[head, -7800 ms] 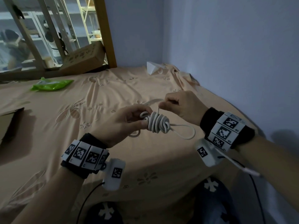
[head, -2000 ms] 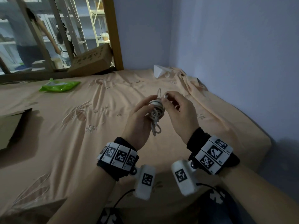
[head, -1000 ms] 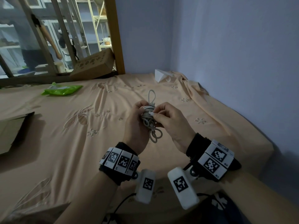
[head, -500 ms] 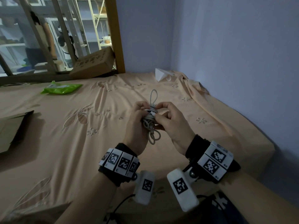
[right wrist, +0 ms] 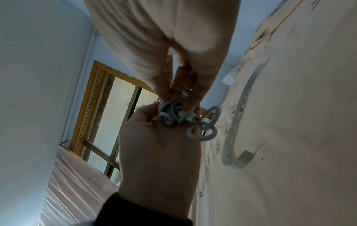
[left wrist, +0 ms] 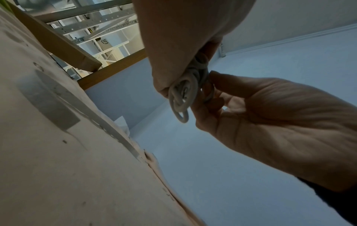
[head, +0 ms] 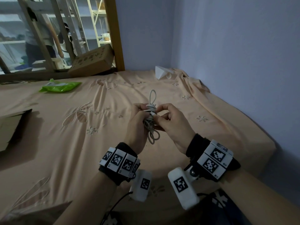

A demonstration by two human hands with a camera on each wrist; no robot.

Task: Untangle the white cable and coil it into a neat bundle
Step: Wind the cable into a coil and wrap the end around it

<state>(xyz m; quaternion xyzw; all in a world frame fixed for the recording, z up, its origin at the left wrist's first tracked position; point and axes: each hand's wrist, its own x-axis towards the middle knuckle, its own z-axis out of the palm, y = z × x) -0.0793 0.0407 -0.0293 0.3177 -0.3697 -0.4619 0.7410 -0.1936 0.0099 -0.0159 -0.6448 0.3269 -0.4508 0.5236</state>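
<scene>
Between our hands, above the bed (head: 68, 143), our left hand (head: 136, 125) grips the white cable (head: 151, 117) bundle upright so its loops stay gathered, while our right hand (head: 172, 124) pinches the plug end (head: 152, 113), apparently to tuck it in.

The white cable (head: 150, 117) is wound into a tight, upright bundle held above the peach bedsheet, with wraps crossing its middle. One narrow loop (head: 152, 96) sticks up from the top, and a few small loops (head: 153, 137) hang from the bottom. A white plug end (head: 152, 113) lies against the wraps.
</scene>
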